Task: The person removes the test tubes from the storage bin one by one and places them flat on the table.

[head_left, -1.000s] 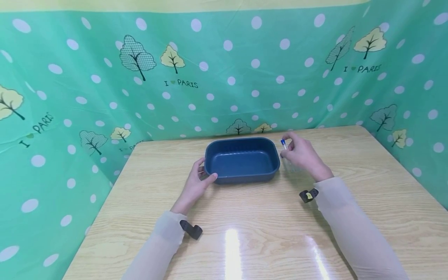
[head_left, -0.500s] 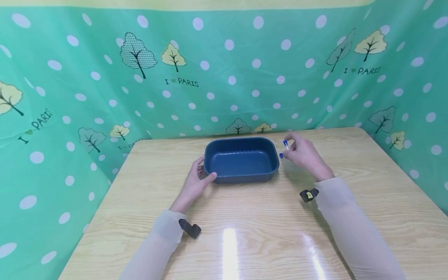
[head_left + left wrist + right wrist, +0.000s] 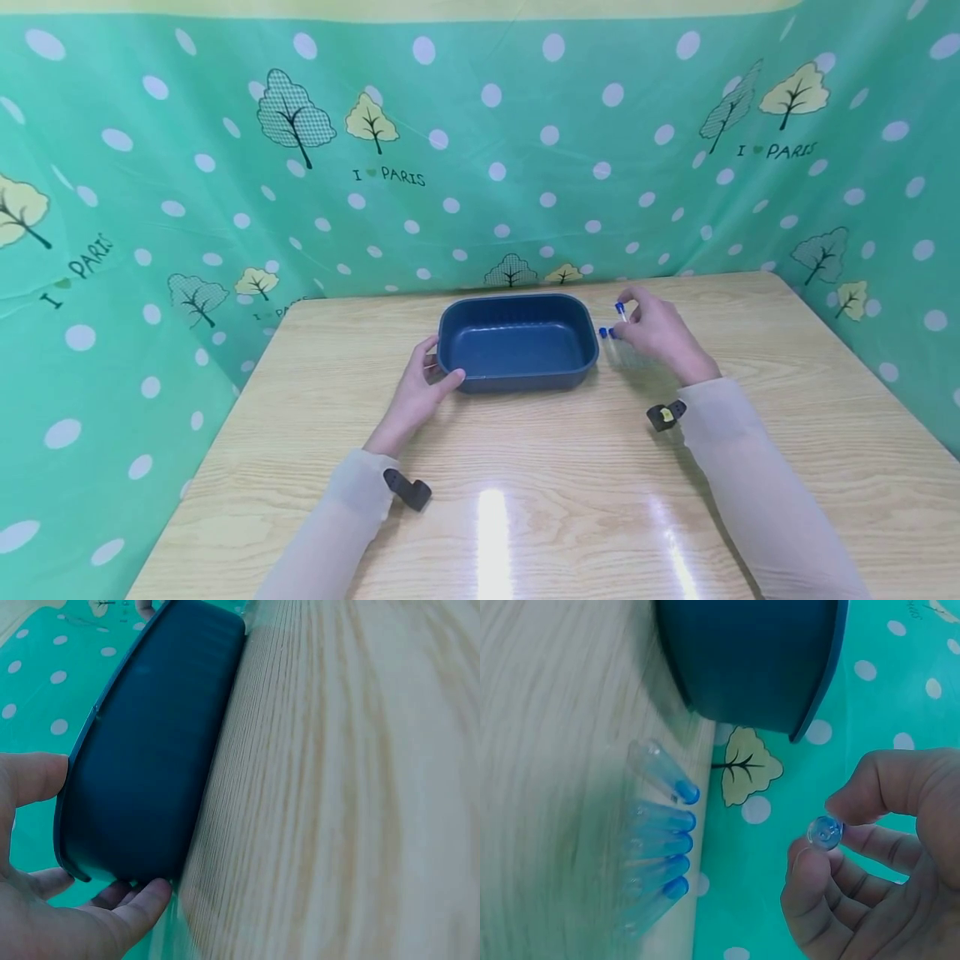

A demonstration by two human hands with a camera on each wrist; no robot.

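Observation:
A dark blue rectangular basin (image 3: 517, 350) sits on the table. At its left end my left hand (image 3: 422, 390) grips it, the thumb over the rim and the other fingers against the side, as the left wrist view also shows. To the right of the basin, my right hand (image 3: 660, 337) pinches a clear test tube with a blue cap (image 3: 620, 308) between thumb and fingertips, above the table. In the right wrist view the held tube (image 3: 825, 833) appears end-on. Several more blue-capped test tubes (image 3: 660, 844) lie side by side on the table below that hand, partly hidden by it in the head view.
The wood-grain table (image 3: 450, 500) ends at the back against a green curtain (image 3: 465, 167) with white dots and trees. A dark strap (image 3: 408, 490) is on the left wrist and another strap (image 3: 665, 416) on the right.
My right hand has shifted slightly rightward with the pinched tube, away from the basin. More blue caps of the tubes on the table now show beside the basin. The left hand keeps its grip.

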